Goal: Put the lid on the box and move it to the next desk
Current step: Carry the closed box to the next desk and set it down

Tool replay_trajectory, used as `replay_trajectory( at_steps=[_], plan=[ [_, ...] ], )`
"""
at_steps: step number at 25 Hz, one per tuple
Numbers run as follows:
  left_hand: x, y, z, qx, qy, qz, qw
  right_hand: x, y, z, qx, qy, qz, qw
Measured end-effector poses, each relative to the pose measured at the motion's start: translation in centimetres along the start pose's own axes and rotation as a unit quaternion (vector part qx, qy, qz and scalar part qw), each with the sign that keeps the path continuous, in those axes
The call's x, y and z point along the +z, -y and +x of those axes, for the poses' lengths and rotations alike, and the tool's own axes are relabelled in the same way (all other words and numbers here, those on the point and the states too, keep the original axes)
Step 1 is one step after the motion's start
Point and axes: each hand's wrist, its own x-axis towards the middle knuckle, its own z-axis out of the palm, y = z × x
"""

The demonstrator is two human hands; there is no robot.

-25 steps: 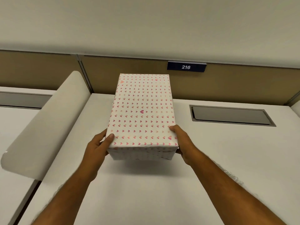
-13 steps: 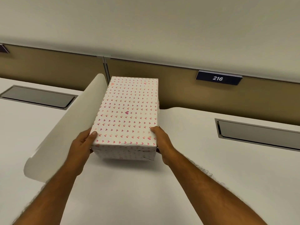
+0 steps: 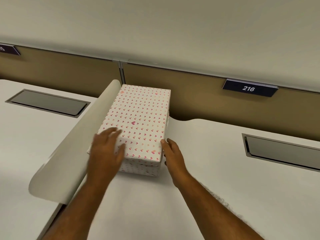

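The wall [image 3: 155, 23] above is plain and pale, filling the top of my view; below it runs a brown partition [image 3: 199, 94] along the back of both desks, split by a thin upright post [image 3: 121, 73] just behind the far end of the box. The right desk [image 3: 225, 179] under my arms is white and broad; the left desk [image 3: 26, 135] lies beyond a rounded white divider [image 3: 72, 148] that slants between the two, its near end curved. Each desk has a dark sunken rectangular panel with a metal frame; the left panel [image 3: 47, 103] sits well apart from the box, and the right panel [image 3: 284, 151] runs off the right edge.

The box [image 3: 138, 122], white with small pink hearts, stands on the right desk with its lid [image 3: 136, 118] on, its left side just beside the divider and its far end near the partition; the lid's rim overlaps the body at the near end, where the wrapping looks a little creased.

My left hand [image 3: 107, 151] is blurred, its fingers spread loosely over the near left corner of the lid, not closed around anything; whether it touches the lid I cannot tell. My right hand [image 3: 173, 156] is open beside the near right corner, fingers loosely together, the fingertips at the lid's edge; I cannot tell whether they press it.

A dark sign reading 216 [image 3: 249, 88] hangs on the partition to the right; another dark sign [image 3: 8, 49] shows at the far left, its text cut off.
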Motion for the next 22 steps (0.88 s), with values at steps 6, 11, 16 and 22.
replay_trajectory(
  at_steps=[6, 11, 16, 22],
  plan=[
    [4.0, -2.5, -1.3, 0.019, 0.083, 0.063, 0.994, 1.8, -1.1, 0.6, -0.039, 0.02, -0.042, 0.998],
    [3.5, -0.4, 0.6, -0.028, 0.063, 0.057, 0.996, 3.6, 0.9, 1.7, -0.042, 0.069, -0.107, 0.991],
    [4.1, 0.8, 1.1, -0.024, 0.051, 0.058, 0.997, 4.7, 1.2, 2.2, -0.049, 0.06, -0.124, 0.989],
    [3.7, 0.7, 1.1, -0.027, 0.078, 0.063, 0.995, 2.9, 1.7, 0.8, -0.017, 0.078, -0.147, 0.986]
  ],
)
